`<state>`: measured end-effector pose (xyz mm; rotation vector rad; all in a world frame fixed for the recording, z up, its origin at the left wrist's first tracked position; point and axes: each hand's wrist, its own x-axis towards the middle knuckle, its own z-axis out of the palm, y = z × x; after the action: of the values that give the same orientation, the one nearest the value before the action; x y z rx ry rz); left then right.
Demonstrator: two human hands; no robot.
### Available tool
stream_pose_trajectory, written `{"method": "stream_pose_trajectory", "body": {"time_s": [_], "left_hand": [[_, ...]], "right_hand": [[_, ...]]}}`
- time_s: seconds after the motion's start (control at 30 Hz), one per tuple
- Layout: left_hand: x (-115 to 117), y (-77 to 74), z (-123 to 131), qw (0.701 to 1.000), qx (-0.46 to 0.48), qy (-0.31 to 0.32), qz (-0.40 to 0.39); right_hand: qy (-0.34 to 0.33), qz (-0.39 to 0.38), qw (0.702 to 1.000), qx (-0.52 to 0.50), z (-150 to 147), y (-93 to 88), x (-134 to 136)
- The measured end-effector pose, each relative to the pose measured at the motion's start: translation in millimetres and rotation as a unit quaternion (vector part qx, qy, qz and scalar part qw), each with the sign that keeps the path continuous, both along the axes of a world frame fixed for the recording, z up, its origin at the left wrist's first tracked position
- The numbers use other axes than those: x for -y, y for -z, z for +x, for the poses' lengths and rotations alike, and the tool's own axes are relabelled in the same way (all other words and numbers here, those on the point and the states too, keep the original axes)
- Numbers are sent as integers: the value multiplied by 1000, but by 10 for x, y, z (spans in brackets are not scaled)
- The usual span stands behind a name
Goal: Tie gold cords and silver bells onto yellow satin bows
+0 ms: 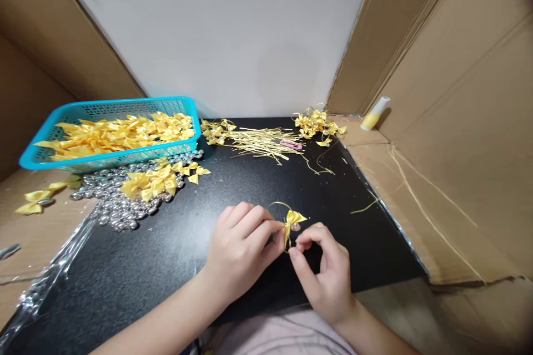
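Observation:
My left hand (245,247) pinches a small yellow ribbon bow (292,220) between thumb and fingertips, above the front part of the black table. A thin gold tie curves out from behind the bow, and a small clear bead shows at its right side. Just right of and below the bow, my right hand (325,266) has its thumb and index finger curled close together near the tie's lower end. Whatever those fingertips hold, if anything, is too small to make out.
A blue basket (112,155) of yellow bows stands back left. Silver beads (120,208) and loose bows (152,182) lie before it. Gold ties (264,141) and a pink clip (290,145) lie between two bow clusters. A yellow-white cone (375,113) stands right, beside cardboard walls.

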<state>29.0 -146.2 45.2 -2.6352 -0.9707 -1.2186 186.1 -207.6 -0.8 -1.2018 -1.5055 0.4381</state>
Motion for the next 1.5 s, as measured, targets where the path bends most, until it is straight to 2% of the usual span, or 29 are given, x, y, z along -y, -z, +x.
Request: {"method": "stream_pose_trajectory", "body": {"time_s": [0.17, 0.27, 0.53, 0.63, 0.7, 0.8, 0.93, 1.1, 1.2, 1.37, 1.5], "left_hand": [[-12, 27, -1, 1000, 5, -1, -13], [-17, 59, -10, 1000, 5, 3, -21], [9, 72, -5, 999, -23, 25, -21], [-4, 77, 0, 999, -39, 1, -4], [-14, 84, -1, 998, -58, -15, 21], [-17, 95, -5, 992, -107, -21, 69], [-11, 118, -15, 983, -149, -13, 102], [-28, 161, -25, 979, -166, 0, 118], [-43, 184, -27, 978, -173, 0, 119], [-67, 197, -37, 980, -167, -4, 107], [-87, 193, -49, 979, -181, 14, 94]], "right_hand": [[-26, -40, 999, 22, 4, -49, -32], [-27, -34, 999, 27, -3, -44, -59], [-4, -77, 995, -55, 12, -14, -113], [14, -48, 996, -76, 49, -11, -80], [27, 7, 998, -49, 89, -50, -64], [13, 63, 996, 64, 142, -168, -98], [25, 26, 983, 178, 151, -294, -237], [43, -26, 973, 224, 124, -297, -362], [13, -62, 977, 202, 125, -282, -406], [-73, -105, 987, 93, 139, -264, -468], [-62, -82, 995, 18, 164, -309, -495]]}}
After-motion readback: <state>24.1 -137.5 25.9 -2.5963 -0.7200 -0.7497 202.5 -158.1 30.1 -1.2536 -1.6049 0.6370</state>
